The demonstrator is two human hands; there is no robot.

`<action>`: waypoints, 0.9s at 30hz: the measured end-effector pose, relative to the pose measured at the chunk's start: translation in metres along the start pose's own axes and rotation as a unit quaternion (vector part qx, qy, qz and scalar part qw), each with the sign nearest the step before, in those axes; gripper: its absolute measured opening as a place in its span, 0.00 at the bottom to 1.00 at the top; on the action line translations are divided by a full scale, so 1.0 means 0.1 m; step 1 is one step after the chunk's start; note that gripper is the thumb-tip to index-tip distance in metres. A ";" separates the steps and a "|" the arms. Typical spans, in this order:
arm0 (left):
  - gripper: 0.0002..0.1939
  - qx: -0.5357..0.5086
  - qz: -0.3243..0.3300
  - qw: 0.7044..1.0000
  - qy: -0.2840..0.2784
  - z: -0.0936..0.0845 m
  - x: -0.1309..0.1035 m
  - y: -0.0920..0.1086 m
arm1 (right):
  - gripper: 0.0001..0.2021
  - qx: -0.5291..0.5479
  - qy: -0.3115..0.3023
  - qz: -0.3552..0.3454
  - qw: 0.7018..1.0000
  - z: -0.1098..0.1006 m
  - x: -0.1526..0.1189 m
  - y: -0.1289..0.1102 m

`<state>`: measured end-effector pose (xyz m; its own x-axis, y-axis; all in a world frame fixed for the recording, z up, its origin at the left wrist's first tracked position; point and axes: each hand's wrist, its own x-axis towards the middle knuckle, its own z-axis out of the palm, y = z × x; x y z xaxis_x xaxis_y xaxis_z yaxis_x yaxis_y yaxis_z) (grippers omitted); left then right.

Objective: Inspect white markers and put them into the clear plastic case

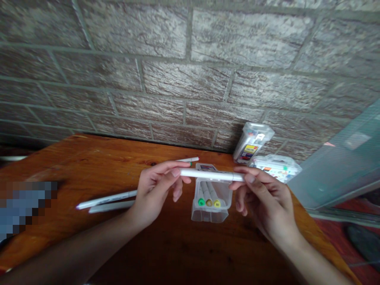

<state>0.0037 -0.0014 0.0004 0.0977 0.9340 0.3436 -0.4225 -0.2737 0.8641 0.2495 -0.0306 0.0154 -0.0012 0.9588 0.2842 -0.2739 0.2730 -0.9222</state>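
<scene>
A white marker is held level between my two hands, above a clear plastic case. My left hand pinches its left end between thumb and fingers. At the right end, past the cap seam, my right hand grips it the same way. Under the marker, the open clear case holds several markers with green, brown and yellow ends. Beside and behind my left hand lie loose white markers, partly covered by the hand. Another marker with a red tip rests farther back.
A clear marker case stands upright against the brick wall. Next to it sits a second clear case with a handle. The wooden table ends at the right near a glass panel. A pixelated blue patch covers the left edge.
</scene>
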 end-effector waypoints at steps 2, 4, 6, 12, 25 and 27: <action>0.11 -0.016 -0.003 1.000 -0.001 0.01 0.01 0.01 | 0.09 0.008 -0.001 0.003 1.000 0.01 0.00 -0.01; 0.11 -0.031 -0.005 0.999 -0.006 0.02 0.01 0.02 | 0.10 0.012 -0.001 0.007 1.000 0.02 0.00 -0.02; 0.11 -0.039 -0.008 0.999 -0.004 0.03 0.02 0.03 | 0.10 0.012 0.002 0.011 1.000 0.02 -0.01 -0.02; 0.11 -0.048 -0.006 0.999 0.004 0.02 0.02 0.01 | 0.11 0.007 0.000 0.015 1.000 0.02 0.00 -0.02; 0.12 -0.062 -0.007 0.998 0.010 0.02 0.01 0.00 | 0.11 0.036 -0.005 0.012 0.999 0.04 -0.01 -0.03; 0.12 -0.064 -0.006 0.998 0.010 0.02 0.01 0.00 | 0.10 0.041 -0.007 0.010 0.999 0.04 -0.02 -0.03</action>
<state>0.0056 -0.0012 0.0010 0.0869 0.9417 0.3250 -0.5331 -0.2317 0.8137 0.2469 -0.0333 0.0185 -0.0214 0.9627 0.2696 -0.3510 0.2452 -0.9037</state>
